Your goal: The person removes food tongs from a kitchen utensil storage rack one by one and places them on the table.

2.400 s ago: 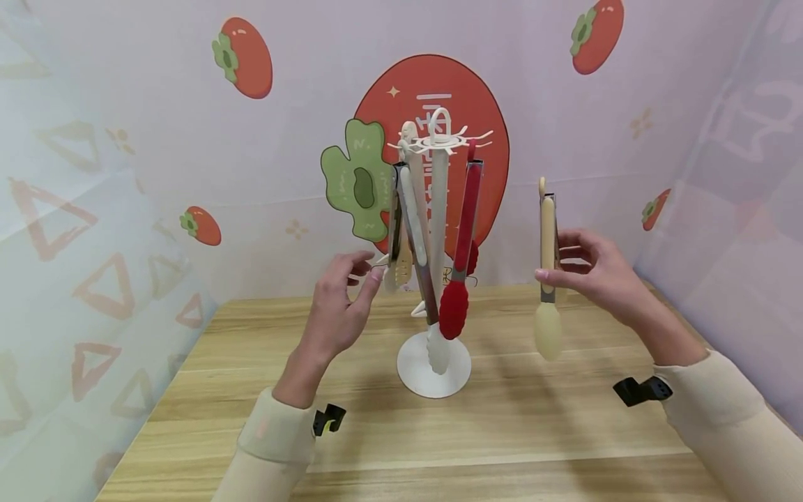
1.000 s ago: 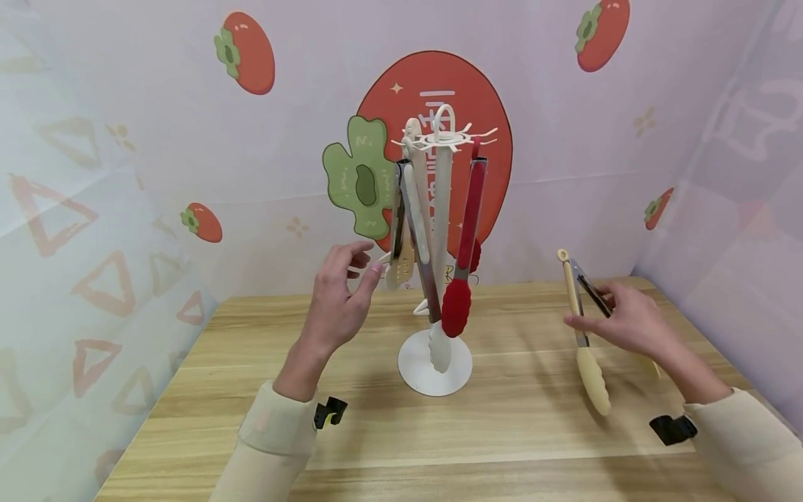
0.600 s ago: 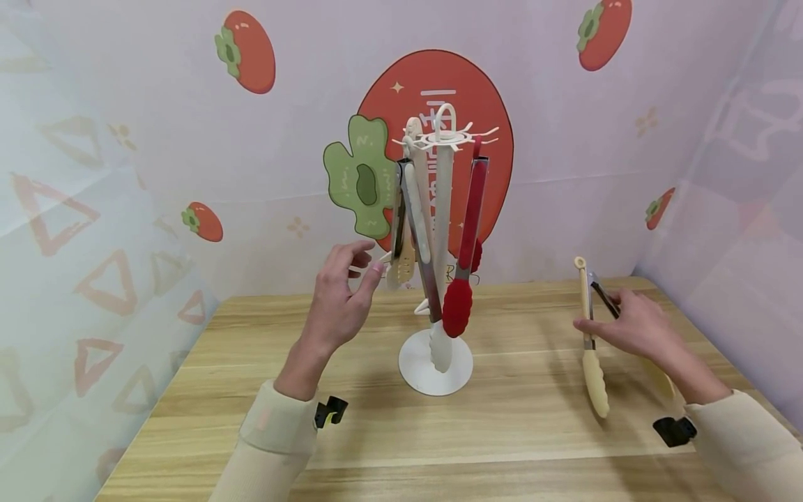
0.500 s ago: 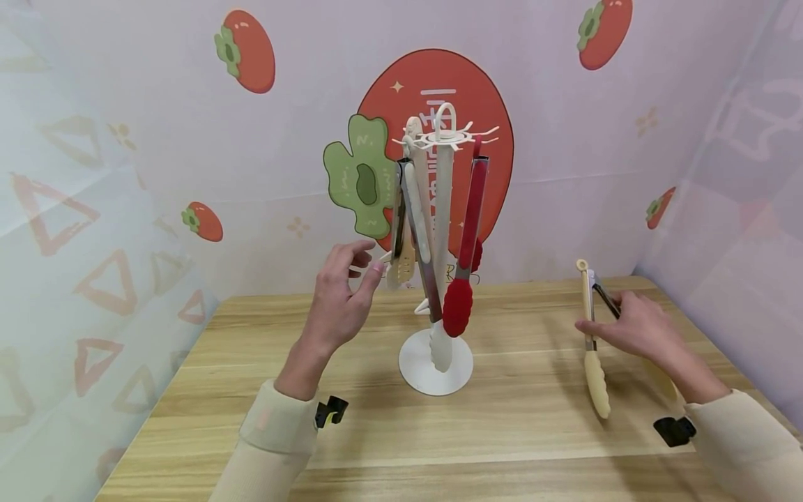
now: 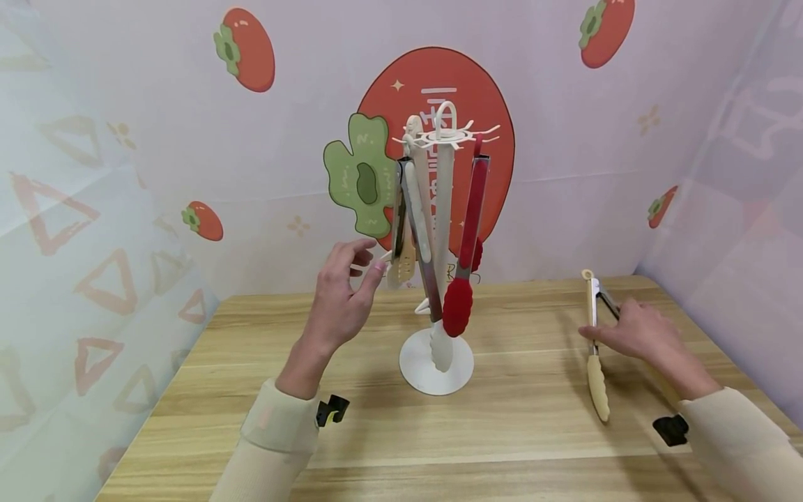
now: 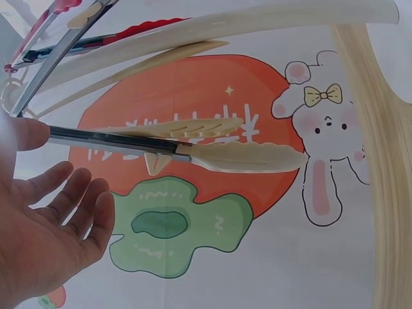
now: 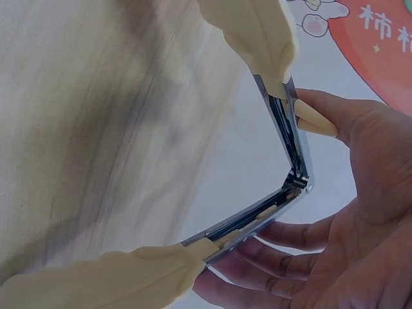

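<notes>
My right hand (image 5: 640, 336) holds cream-tipped tongs (image 5: 599, 390) at the right of the table. Their two arms stand spread apart in a wide V in the right wrist view, the thumb on one arm and the fingers behind the other. My left hand (image 5: 339, 296), fingers loosely bent and empty, hovers at the left of a white utensil rack (image 5: 414, 366). On the rack hang white-tipped tongs (image 5: 415, 209) and red tongs (image 5: 458, 307). In the left wrist view the thumb overlaps an arm of the hanging tongs (image 6: 251, 158); whether they touch I cannot tell.
Behind the hanging tongs, a cream slotted utensil (image 5: 404, 265) hangs at the rack's left, partly hidden. A wooden table (image 5: 521, 425) carries the rack. A printed cloth (image 5: 295, 139) closes off the back and both sides.
My right hand has moved right and lower with the cream-tipped tongs, whose arms have spread from nearly together to wide apart. My left hand has stayed about where it was.
</notes>
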The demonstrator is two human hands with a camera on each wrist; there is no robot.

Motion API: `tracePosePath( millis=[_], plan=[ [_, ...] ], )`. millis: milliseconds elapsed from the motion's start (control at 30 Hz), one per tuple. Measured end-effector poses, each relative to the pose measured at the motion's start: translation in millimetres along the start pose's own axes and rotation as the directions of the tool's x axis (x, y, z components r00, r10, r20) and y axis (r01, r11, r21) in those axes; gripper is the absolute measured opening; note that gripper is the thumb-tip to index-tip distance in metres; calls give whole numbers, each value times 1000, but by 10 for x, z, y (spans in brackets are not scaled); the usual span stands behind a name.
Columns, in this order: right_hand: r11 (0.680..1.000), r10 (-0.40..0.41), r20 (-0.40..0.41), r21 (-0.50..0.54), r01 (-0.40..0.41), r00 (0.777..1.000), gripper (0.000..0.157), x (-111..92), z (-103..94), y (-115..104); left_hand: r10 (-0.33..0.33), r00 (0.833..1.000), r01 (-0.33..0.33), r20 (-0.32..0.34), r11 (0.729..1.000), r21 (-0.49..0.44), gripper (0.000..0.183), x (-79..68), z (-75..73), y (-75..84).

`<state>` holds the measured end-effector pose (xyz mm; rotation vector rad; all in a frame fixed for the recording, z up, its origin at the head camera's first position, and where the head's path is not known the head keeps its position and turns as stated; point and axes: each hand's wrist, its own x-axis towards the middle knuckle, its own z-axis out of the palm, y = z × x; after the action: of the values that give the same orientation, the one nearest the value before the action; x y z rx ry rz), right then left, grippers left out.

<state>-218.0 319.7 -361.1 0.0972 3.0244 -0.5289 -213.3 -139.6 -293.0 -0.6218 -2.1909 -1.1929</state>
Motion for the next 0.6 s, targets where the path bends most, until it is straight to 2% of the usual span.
tracePosePath(
  millis=[233,600],
  plan=[
    [999,-1,24,-37,2,1000,71,32,61,7,-9,1000,9,5,1000,-3,36,-5,5,19],
    [1000,20,28,-24,-20,999,65,41,125,-24,15,1000,-15,0,1000,-2,34,-3,13,19]
  ],
)
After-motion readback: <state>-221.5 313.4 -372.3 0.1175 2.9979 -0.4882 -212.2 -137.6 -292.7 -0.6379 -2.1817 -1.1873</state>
